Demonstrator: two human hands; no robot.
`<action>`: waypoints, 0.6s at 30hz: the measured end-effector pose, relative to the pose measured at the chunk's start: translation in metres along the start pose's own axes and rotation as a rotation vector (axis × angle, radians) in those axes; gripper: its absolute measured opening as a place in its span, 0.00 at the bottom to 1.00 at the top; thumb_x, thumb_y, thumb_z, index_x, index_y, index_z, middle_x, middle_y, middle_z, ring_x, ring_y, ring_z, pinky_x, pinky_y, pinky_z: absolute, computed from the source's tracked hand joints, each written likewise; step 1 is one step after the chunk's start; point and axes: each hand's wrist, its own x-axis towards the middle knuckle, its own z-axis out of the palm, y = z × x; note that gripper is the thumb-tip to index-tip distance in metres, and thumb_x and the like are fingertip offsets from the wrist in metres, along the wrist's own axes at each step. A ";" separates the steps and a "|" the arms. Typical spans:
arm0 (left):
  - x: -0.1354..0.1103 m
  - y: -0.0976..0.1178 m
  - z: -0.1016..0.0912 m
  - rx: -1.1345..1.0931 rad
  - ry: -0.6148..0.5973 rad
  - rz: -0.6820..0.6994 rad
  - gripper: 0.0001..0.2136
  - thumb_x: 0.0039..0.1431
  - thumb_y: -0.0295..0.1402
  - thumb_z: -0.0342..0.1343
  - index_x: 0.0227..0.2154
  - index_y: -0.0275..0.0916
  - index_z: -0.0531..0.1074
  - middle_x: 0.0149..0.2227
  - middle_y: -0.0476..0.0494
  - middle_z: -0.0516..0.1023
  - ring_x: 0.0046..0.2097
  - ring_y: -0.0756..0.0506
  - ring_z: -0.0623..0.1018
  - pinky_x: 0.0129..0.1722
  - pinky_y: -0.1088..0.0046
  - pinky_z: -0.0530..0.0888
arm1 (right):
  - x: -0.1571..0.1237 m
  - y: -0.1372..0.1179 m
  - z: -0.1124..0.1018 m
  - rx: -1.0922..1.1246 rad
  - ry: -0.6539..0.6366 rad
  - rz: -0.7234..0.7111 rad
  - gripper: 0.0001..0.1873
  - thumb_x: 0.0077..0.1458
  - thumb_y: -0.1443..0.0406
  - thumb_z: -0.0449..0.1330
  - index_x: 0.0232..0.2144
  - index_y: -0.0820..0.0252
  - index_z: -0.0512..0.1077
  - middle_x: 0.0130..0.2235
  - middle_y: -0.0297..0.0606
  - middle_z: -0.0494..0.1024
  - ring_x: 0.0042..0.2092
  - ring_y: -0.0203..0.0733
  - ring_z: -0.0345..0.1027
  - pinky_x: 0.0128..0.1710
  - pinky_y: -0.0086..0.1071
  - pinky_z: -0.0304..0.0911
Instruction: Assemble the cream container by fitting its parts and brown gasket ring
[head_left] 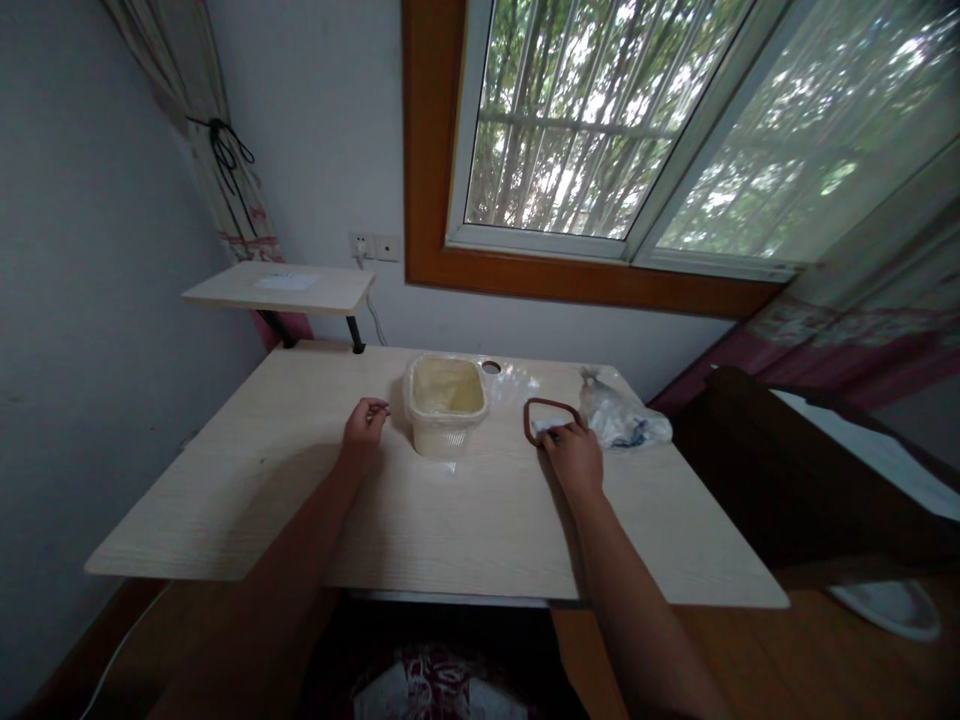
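A cream square plastic bin stands upright on the table, with a clear plastic bag lining it and folded over its rim. To its left is my left hand, a small gap away, fingers curled and tips together; whatever they may pinch is too small to make out. On the right, my right hand has its fingers closed at the near edge of a brown rounded-square ring. Something whitish shows inside the ring, partly covered by my fingers. A crumpled clear plastic bag lies just beyond that hand.
The pale wooden table has a round cable hole near its back edge. A raised shelf with a paper stands at back left. Right of the table is a dark brown piece of furniture; a window is behind.
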 end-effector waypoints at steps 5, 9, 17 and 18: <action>-0.005 0.002 -0.001 0.066 -0.062 0.044 0.09 0.57 0.38 0.54 0.37 0.40 0.72 0.37 0.44 0.78 0.41 0.43 0.78 0.45 0.64 0.74 | -0.001 0.005 0.002 0.027 0.055 -0.050 0.13 0.61 0.61 0.58 0.33 0.58 0.82 0.39 0.46 0.81 0.45 0.52 0.68 0.47 0.43 0.60; -0.003 0.003 -0.003 0.094 -0.063 0.035 0.09 0.57 0.37 0.54 0.37 0.40 0.73 0.36 0.45 0.78 0.40 0.43 0.78 0.44 0.65 0.74 | -0.002 0.006 -0.001 0.106 0.134 -0.133 0.13 0.62 0.59 0.59 0.33 0.58 0.81 0.38 0.44 0.79 0.43 0.51 0.68 0.48 0.44 0.61; -0.005 0.007 -0.004 0.128 -0.073 0.025 0.09 0.57 0.36 0.53 0.36 0.40 0.74 0.38 0.44 0.79 0.42 0.43 0.79 0.45 0.64 0.74 | -0.006 -0.005 -0.007 0.059 0.033 -0.252 0.10 0.59 0.56 0.65 0.35 0.54 0.82 0.36 0.43 0.78 0.41 0.52 0.65 0.44 0.42 0.62; -0.005 0.006 -0.004 0.130 -0.077 0.027 0.09 0.57 0.36 0.53 0.37 0.40 0.74 0.38 0.43 0.79 0.42 0.43 0.79 0.45 0.64 0.74 | -0.006 -0.005 -0.008 0.045 0.027 -0.251 0.09 0.59 0.57 0.65 0.35 0.55 0.82 0.36 0.43 0.78 0.41 0.52 0.65 0.44 0.42 0.62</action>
